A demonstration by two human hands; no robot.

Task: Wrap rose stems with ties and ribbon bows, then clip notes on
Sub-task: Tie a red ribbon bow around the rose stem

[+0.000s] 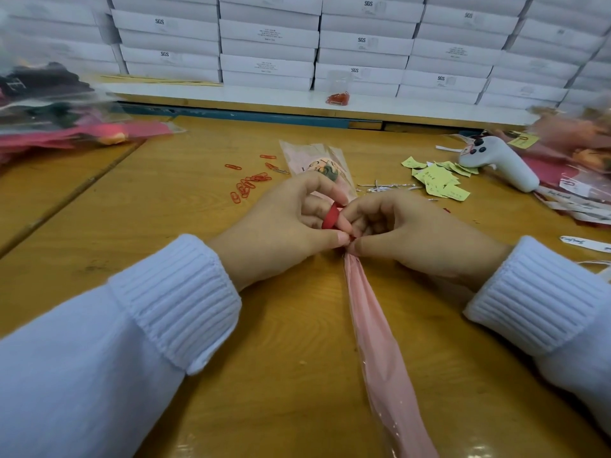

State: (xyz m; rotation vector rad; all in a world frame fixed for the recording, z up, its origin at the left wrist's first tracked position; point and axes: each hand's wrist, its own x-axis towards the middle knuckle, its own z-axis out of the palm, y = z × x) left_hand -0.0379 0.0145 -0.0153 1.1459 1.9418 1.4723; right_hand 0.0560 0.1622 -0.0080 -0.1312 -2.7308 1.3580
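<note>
A single rose in a pink and clear sleeve (377, 342) lies lengthwise on the wooden table (185, 206), its bloom end (317, 163) pointing away from me. My left hand (284, 226) and my right hand (406, 233) meet at the gathered neck of the sleeve. A red ribbon loop (331, 215) stands between the left fingers, and both thumbs pinch the ribbon at the neck. The knot itself is hidden under the fingertips.
Red paper clips (246, 186) lie scattered left of the bloom. Silver wire ties (386, 186) and yellow note slips (436, 180) sit to the right, by a white glue gun (499, 163). Wrapped roses pile up at both table ends. White boxes (267, 38) stack along the back.
</note>
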